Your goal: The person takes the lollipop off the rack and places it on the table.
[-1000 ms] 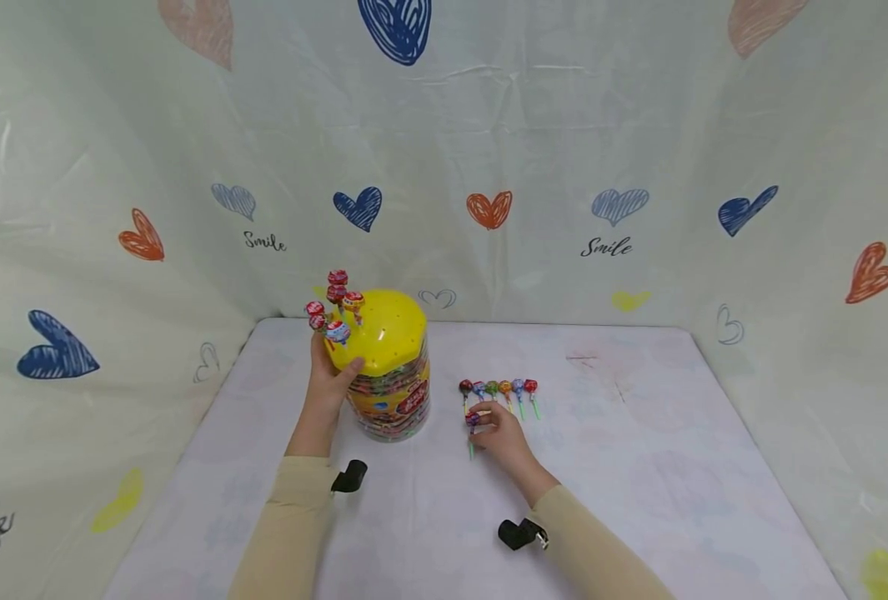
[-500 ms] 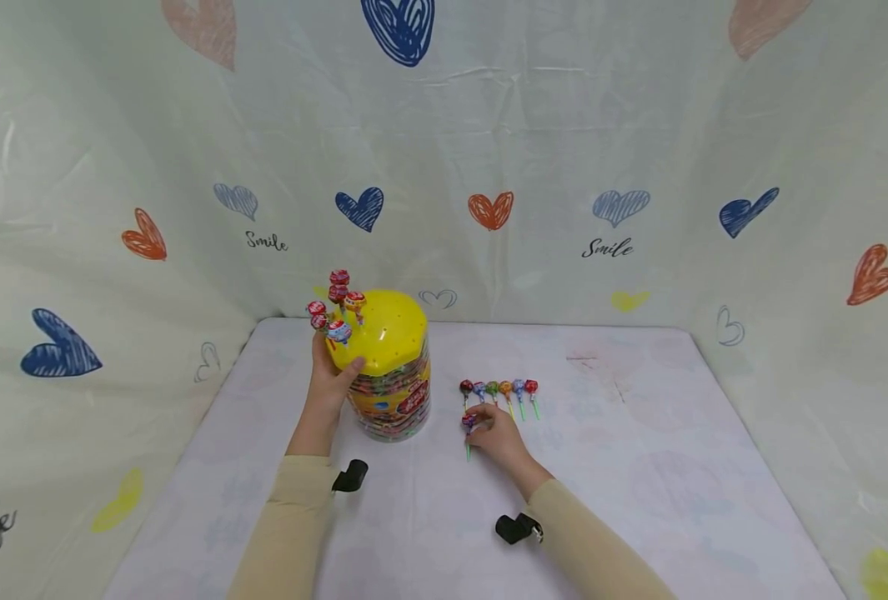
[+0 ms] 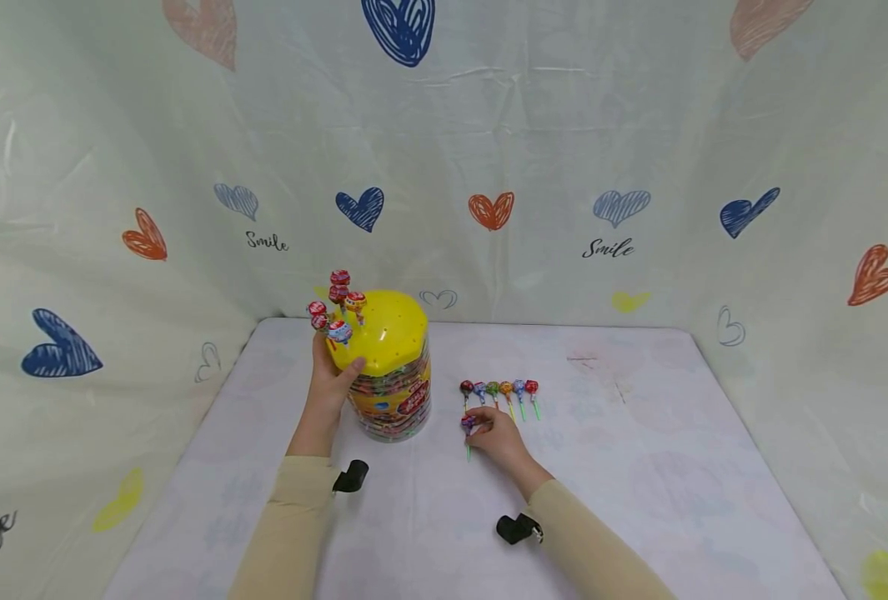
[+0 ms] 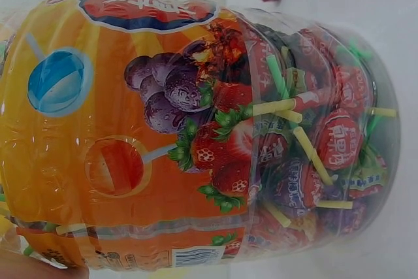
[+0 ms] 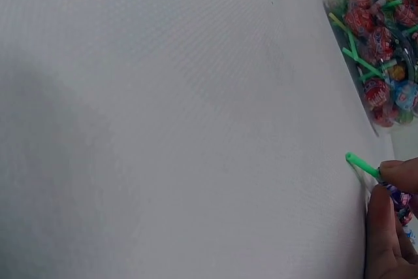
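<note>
A clear plastic candy jar [image 3: 391, 417], packed with wrapped lollipops, stands on the left part of the table under a yellow lid [image 3: 391, 333]. My left hand [image 3: 327, 387] grips the lid's left side, thumb at the front edge. Several lollipops [image 3: 339, 332] are stuck upright in the lid's left half. In my right hand [image 3: 499, 437], thumb and fingers pinch a purple-wrapped lollipop [image 3: 469, 424], its green stick [image 5: 362, 164] pointing towards me at the table surface. The label [image 4: 130, 129] of the jar fills much of the left wrist view.
Just beyond my right hand lies a row of several lollipops [image 3: 506, 388], side by side with sticks towards me. A patterned curtain [image 3: 549, 275] hangs behind the white table [image 3: 639, 467]. Black wrist cameras [image 3: 519, 529] stick out from both sleeves.
My right hand has shifted slightly left with the purple lollipop during the first half second, then stays almost still. The left hand and jar keep their place.
</note>
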Tool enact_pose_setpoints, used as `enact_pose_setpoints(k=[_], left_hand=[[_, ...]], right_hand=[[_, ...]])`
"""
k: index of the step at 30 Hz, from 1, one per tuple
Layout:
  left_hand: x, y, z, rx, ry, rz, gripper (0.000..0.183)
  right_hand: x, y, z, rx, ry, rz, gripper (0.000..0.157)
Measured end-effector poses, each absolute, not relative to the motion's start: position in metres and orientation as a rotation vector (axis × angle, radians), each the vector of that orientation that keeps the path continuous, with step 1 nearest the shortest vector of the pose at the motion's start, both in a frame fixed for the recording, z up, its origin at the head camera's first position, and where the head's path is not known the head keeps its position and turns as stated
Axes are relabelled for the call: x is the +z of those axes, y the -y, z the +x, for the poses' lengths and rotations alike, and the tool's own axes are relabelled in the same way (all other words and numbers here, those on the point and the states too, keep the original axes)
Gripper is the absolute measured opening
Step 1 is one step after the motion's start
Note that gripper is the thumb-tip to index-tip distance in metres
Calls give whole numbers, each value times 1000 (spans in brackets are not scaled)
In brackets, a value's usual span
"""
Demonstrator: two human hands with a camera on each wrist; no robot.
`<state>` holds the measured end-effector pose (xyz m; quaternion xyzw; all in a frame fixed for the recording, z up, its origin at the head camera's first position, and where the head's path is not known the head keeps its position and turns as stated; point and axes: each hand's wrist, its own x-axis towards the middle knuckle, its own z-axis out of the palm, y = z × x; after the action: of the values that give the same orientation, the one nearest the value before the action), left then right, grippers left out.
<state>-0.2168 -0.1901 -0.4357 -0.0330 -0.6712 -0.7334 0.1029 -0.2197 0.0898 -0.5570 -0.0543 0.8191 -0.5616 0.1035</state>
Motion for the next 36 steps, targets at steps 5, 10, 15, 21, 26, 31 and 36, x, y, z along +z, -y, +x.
enact_pose_setpoints(k=[5, 10, 15, 21, 26, 31, 36], left_hand=[[-436, 190, -217, -2164, 1988, -86, 79], [-436, 189, -217, -2160, 1992, -85, 79], [-435, 189, -216, -2162, 1988, -72, 80], [-434, 189, -216, -2167, 1981, -61, 78], [-434, 189, -216, -2166, 1995, -50, 79], [-436, 190, -217, -2164, 1972, -89, 79], [-437, 190, -218, -2151, 1957, -118, 80]], right_hand=[[-559, -88, -221, -1623, -2426, -128, 43], [-560, -88, -222, -1589, -2449, -139, 43], [-558, -88, -219, -1583, -2446, -130, 43], [-558, -89, -218, -1577, -2454, -137, 44], [-559, -90, -218, -1583, -2458, -133, 45], [-561, -92, -217, -1602, -2444, -142, 46], [-558, -95, -214, -1608, -2449, -130, 47]])
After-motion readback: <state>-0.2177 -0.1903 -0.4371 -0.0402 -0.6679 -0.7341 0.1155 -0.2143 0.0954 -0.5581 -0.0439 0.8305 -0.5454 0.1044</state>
